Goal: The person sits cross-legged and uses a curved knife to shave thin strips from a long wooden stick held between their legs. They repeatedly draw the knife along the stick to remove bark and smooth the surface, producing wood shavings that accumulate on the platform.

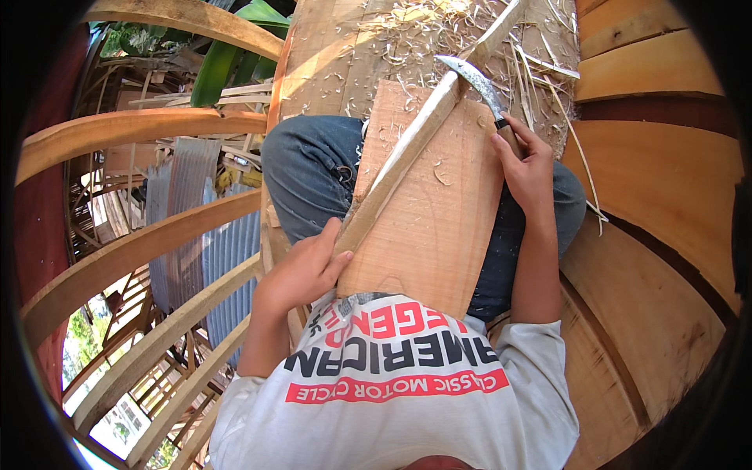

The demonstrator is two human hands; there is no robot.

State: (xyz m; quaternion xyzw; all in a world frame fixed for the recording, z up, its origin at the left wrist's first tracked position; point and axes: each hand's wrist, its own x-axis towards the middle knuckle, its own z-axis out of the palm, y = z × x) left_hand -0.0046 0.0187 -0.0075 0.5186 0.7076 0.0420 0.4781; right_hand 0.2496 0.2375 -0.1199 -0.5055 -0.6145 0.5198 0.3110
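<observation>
A long wooden strip (395, 172) with a pale, whittled face slants from my lap up to the far right. My left hand (304, 265) is closed round its near end. In my right hand (531, 166) is the dark handle of a curved knife (484, 88), its hooked metal blade pointing left. That blade crosses the strip beyond the far edge of the board; whether its edge bites into the wood, I cannot tell. Beneath the strip a flat wooden board (439, 235) rests across my thighs, with a few curled shavings on it.
Thin wood shavings (411, 35) lie scattered over the plank floor (321, 59) ahead. Long slivers (552, 94) are at the right. Curved wooden rails (141, 133) stand to my left, with corrugated sheets (180, 219) beyond. A plank wall (658, 180) rises close on my right.
</observation>
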